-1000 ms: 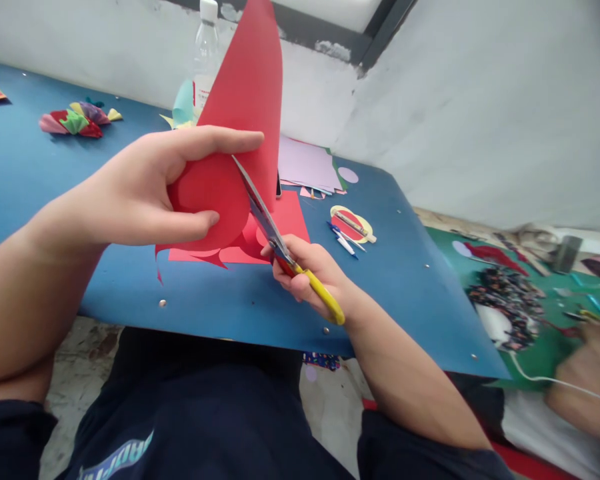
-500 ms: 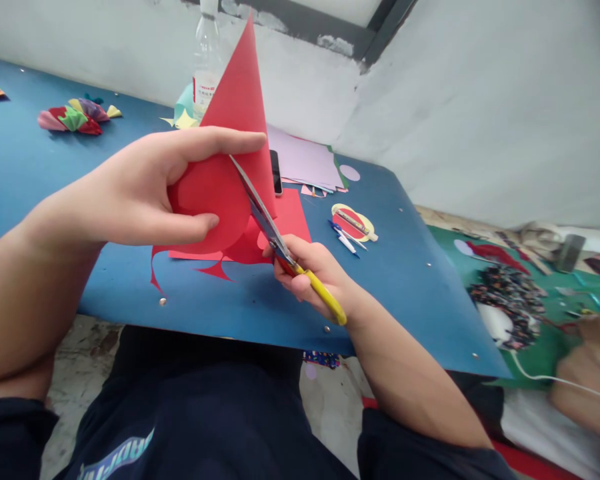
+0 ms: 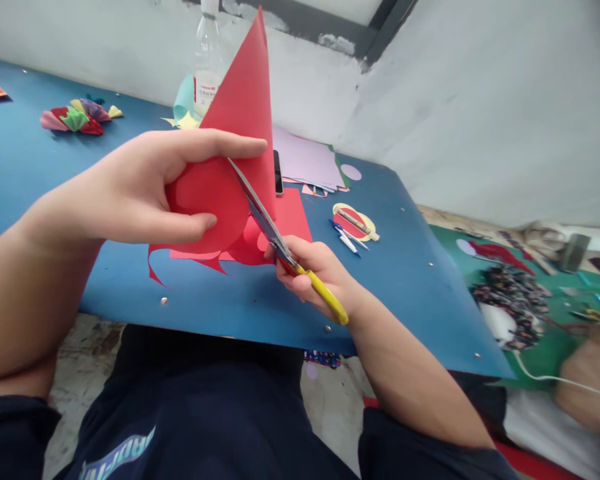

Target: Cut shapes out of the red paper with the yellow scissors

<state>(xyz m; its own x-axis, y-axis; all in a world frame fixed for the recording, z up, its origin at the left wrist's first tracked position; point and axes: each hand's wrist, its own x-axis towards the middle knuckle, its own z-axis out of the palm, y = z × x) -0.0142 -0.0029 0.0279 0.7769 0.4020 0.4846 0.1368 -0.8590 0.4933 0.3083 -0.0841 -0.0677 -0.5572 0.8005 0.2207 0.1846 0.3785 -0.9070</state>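
Note:
My left hand (image 3: 145,187) grips a large sheet of red paper (image 3: 243,93), its thumb and forefinger on the near face and the sheet's pointed corner standing up. In my right hand (image 3: 313,273) is a pair of scissors (image 3: 263,217) with yellow handles. The blades slant up to the left across the paper, their tip near my left forefinger; they look nearly closed. Below, another red sheet (image 3: 295,207) lies on the table, with thin curved red scraps (image 3: 157,270) hanging by the lower edge of the held paper.
On the blue table (image 3: 220,300) are colourful folded paper pieces (image 3: 77,119), a clear bottle (image 3: 207,73), a phone (image 3: 279,175), lilac sheets (image 3: 307,160), and pens (image 3: 346,239) by round paper cutouts (image 3: 360,223). A co-worker's hand (image 3: 593,367) shows over a green table (image 3: 540,363) at right.
The upright corner of the red paper has tilted slightly right, and the hanging scraps have swung left and up a little. Both hands keep nearly the same place; the co-worker's hand has moved and blurs.

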